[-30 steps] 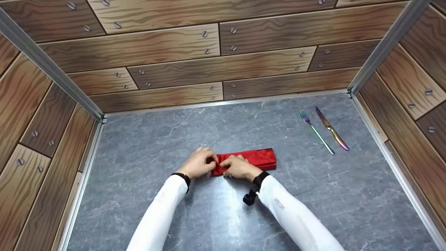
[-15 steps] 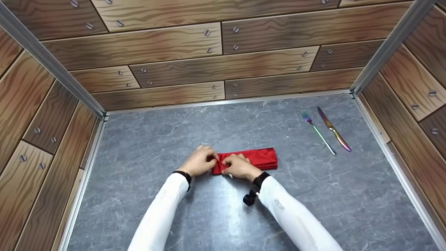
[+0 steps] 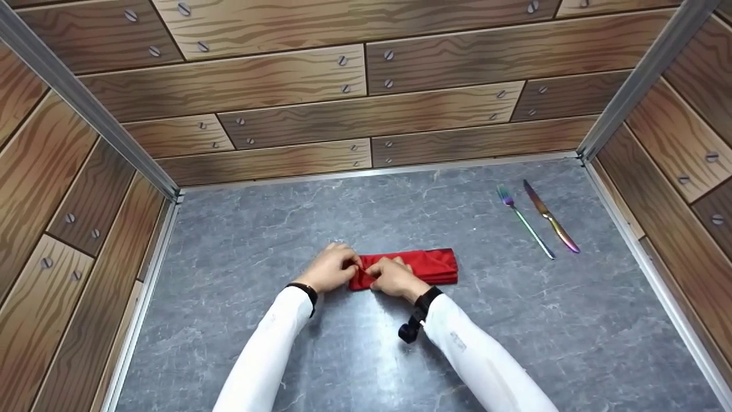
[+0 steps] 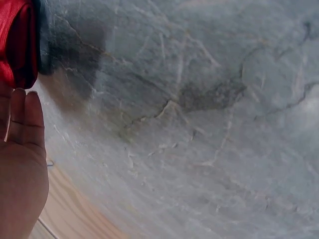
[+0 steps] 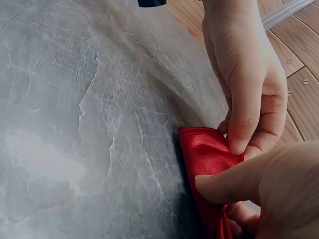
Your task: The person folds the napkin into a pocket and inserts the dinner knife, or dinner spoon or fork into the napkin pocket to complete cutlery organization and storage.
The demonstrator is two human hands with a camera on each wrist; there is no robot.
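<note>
Red napkin [image 3: 426, 264] pinched between left hand [image 3: 330, 267], right hand [image 3: 392, 276].

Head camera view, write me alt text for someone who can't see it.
Two hands in white sleeves pinch the left end of a folded red napkin on a grey marble-look tabletop, the left hand and right hand close together. A rainbow-tinted fork and knife lie side by side at the far right, inside wood-plank walls.

Even, bright light falls from above; my worktop [image 3: 354, 217] shows a pale sheen near my sleeves. My arms cast soft shadows. My left wrist view is blurred, the head view bends at its edges, and my near right thumb is out of focus.
</note>
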